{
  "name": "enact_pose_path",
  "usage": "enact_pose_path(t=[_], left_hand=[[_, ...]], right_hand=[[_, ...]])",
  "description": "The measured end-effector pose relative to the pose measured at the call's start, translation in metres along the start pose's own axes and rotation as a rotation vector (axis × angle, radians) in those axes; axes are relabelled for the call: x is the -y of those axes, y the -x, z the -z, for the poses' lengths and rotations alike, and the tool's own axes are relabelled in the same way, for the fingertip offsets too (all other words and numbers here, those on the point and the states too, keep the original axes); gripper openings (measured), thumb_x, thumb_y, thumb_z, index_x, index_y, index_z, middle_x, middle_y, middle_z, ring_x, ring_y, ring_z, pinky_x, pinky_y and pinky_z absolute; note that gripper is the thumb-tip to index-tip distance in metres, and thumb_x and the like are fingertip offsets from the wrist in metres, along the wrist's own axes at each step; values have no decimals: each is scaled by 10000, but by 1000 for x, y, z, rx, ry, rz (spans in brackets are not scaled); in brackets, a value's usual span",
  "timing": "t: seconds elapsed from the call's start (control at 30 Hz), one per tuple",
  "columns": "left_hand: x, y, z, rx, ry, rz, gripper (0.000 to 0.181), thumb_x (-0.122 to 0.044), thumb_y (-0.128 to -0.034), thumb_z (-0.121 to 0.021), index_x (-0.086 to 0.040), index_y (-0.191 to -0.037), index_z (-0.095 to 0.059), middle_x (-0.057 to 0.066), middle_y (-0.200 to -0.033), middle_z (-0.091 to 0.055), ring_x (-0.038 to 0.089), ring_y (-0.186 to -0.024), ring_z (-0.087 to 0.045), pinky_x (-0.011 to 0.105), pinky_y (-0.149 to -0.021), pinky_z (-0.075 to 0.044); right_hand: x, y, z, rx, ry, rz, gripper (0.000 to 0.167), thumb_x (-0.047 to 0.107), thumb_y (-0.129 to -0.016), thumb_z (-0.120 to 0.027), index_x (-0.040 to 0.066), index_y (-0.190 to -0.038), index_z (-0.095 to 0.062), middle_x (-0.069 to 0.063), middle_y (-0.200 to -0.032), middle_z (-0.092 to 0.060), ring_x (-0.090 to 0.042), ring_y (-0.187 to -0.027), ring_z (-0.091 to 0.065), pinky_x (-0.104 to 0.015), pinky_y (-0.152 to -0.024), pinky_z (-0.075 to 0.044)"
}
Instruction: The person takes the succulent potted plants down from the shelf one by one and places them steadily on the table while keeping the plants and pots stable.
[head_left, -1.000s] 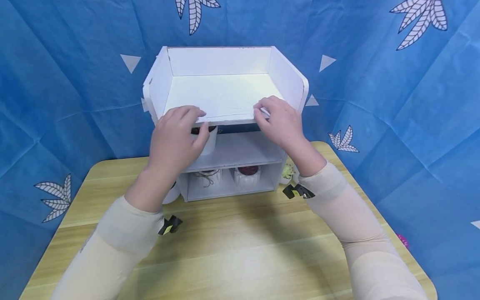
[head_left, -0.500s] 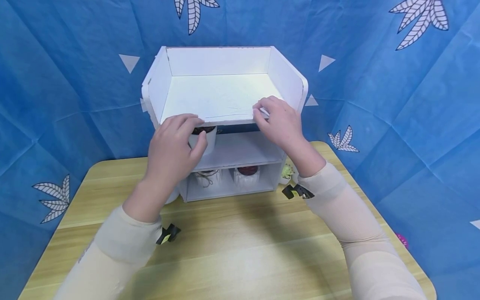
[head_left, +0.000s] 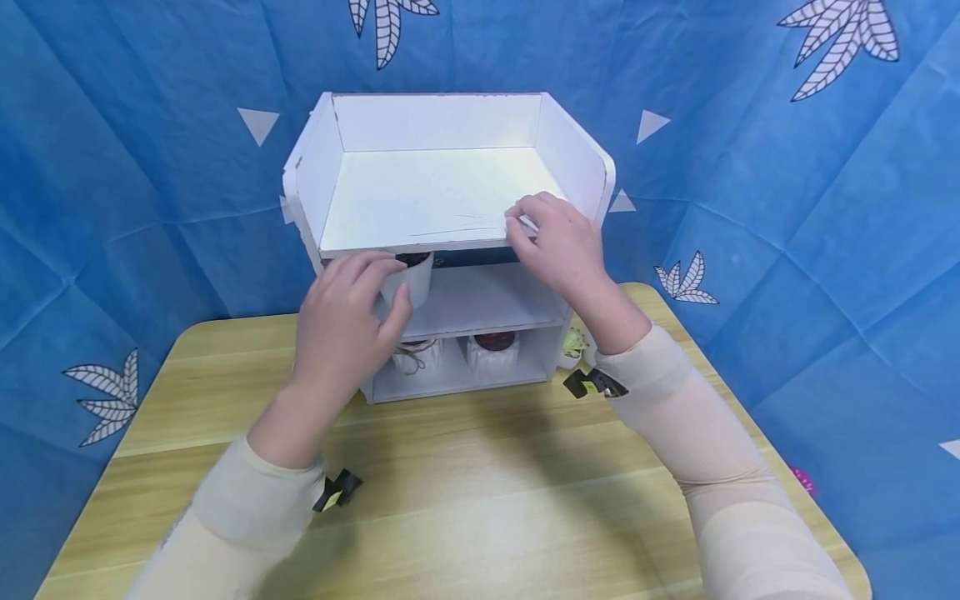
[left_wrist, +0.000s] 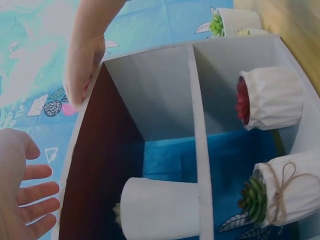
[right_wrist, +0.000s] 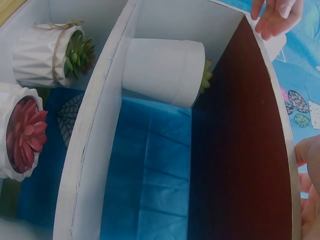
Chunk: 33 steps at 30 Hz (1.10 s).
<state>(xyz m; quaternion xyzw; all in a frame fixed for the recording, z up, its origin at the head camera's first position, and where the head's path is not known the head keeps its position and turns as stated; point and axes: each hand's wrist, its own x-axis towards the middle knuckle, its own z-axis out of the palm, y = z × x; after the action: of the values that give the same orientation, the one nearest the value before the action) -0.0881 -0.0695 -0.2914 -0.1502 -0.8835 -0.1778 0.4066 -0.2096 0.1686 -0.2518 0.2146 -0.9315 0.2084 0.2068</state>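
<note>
A white shelf unit [head_left: 442, 192] stands on the wooden table, with a raised back and sides round its top board. My right hand [head_left: 558, 246] rests at the front edge of that board, fingers bent and thumb near the index finger. In the right wrist view, its thumb and fingertips [right_wrist: 303, 150] lie at the board's edge. Lower down, my left hand [head_left: 345, 325] is held before the unit's left side, holding nothing, its fingers [left_wrist: 40, 192] spread. Behind it, on the middle shelf, is a plain white pot [left_wrist: 160, 207] with a plant mostly hidden by the pot.
On the bottom shelf are a ribbed white pot [right_wrist: 42, 55] tied with twine, holding a green succulent, and another with a red succulent [right_wrist: 27, 132]. A small potted plant [head_left: 573, 343] stands right of the unit. Blue cloth [head_left: 150, 167] hangs behind.
My left hand has moved down and slightly back from the top board's front edge, uncovering more of that edge. The right hand has stayed in place.
</note>
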Motion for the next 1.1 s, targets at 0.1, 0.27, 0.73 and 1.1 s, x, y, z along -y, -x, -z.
enact_pose_path(t=[0.1,0.27,0.73,1.1], left_hand=[[0,5,-3,0,5,14,300,-234,-955,-583,-31,-1130,-717,138,-1176,-692,346,-1133,-607,513,-949,-493],[1,11,-11,0,17,45,313,-238,-951,-580,-27,-1140,-713,135,-1182,-693,348,-1137,-606,506,-954,-492],[3,26,-29,-1,57,164,329,-231,-949,-576,-16,-1168,-695,157,-1263,-653,382,-1206,-564,505,-1035,-430],[5,30,-45,-2,110,281,413,-207,-933,-607,18,-1279,-608,200,-1334,-581,390,-1287,-487,502,-1109,-347]], right_hand=[[0,-1,-1,-1,0,2,363,380,-1012,-456,177,-1173,-710,-12,-1183,-670,-208,-1032,-607,-415,-840,-508],[-1,-1,-3,-8,8,1,365,385,-1011,-450,186,-1171,-709,-6,-1194,-668,-203,-1029,-606,-409,-823,-508],[-1,0,-2,-12,16,10,364,388,-1012,-451,188,-1163,-715,2,-1178,-674,-203,-1013,-618,-416,-795,-514],[-2,0,-1,-23,18,20,365,388,-1012,-443,189,-1149,-717,3,-1155,-677,-203,-989,-618,-420,-779,-517]])
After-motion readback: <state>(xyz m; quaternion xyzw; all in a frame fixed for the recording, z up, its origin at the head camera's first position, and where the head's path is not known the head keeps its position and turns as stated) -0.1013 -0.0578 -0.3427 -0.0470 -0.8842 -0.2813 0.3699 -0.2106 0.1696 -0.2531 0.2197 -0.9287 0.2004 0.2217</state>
